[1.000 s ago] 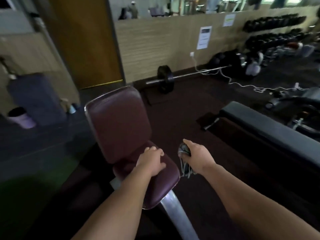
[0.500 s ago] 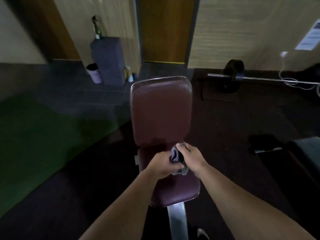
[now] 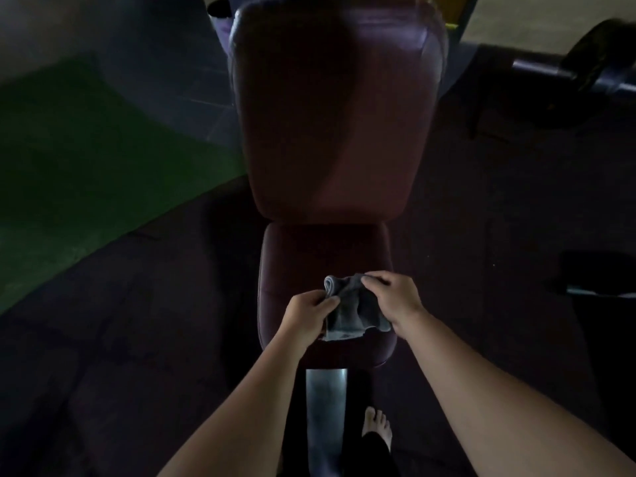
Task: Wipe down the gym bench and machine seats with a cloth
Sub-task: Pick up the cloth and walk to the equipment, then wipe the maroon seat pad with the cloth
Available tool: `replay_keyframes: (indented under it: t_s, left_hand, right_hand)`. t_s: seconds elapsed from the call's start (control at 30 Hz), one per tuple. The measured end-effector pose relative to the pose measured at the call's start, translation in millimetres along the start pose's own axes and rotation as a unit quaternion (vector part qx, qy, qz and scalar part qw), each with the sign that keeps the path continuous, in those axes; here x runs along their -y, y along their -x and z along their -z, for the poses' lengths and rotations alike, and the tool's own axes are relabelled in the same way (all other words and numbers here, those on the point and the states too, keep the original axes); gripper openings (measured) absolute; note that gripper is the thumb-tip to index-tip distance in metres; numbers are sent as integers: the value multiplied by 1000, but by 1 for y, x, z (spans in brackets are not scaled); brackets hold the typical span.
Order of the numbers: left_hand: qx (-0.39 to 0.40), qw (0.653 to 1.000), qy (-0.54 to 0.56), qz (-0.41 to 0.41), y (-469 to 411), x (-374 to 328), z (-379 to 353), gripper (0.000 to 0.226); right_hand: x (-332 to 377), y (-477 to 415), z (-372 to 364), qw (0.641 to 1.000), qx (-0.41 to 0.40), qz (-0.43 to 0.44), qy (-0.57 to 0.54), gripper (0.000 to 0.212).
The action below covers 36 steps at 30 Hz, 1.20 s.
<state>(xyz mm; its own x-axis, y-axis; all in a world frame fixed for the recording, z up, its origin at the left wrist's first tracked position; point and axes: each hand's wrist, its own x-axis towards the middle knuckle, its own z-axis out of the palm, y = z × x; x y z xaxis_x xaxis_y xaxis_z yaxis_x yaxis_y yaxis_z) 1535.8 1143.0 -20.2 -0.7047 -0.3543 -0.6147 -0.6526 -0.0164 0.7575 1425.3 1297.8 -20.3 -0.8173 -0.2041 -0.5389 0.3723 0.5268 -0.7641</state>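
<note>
A maroon padded gym bench fills the middle of the head view, its backrest [image 3: 335, 115] reaching away from me and its seat pad [image 3: 309, 249] nearer. Above the seat's near end both hands hold a crumpled grey cloth [image 3: 351, 311]. My left hand [image 3: 308, 311] pinches the cloth's left edge. My right hand [image 3: 394, 301] grips its upper right part with curled fingers. The cloth hangs between the hands, and I cannot tell whether it touches the pad.
The bench's silver metal beam [image 3: 325, 407] runs toward me under the seat, with a bare foot [image 3: 377, 430] beside it. A green floor mat [image 3: 75, 173] lies to the left. A barbell [image 3: 564, 75] rests at the upper right, a dark bench end [image 3: 599, 277] at the right.
The view has dropped and closed in on the bench. My hands have pulled apart, spreading the bunched cloth open over the seat.
</note>
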Motion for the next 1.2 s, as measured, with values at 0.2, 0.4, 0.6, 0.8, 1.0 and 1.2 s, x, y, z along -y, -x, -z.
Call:
replay_keyframes:
  t_s: [0.2, 0.4, 0.6, 0.8, 1.0, 1.2]
  left_hand:
    - [-35, 994, -106, -5, -29, 32, -10, 13]
    - [-156, 946, -259, -119, -36, 51, -7, 21]
    - [-221, 892, -341, -197, -52, 61, 20, 23]
    - [-113, 836, -439, -311, -56, 69, 15, 50]
    - [17, 785, -500, -364, -64, 53, -14, 67]
    - [-77, 816, -488, -299, -41, 70, -8, 50]
  right_hand:
    - [-42, -21, -1, 968, -45, 119, 215, 24]
    - [-45, -17, -9, 918, -154, 270, 246, 23]
    - [-25, 5, -64, 836, 11, 420, 353, 30]
    - [-66, -2, -20, 828, 11, 338, 447, 37]
    - [-76, -6, 7, 810, -36, 299, 503, 31]
    - [-53, -30, -28, 789, 19, 321, 524, 41]
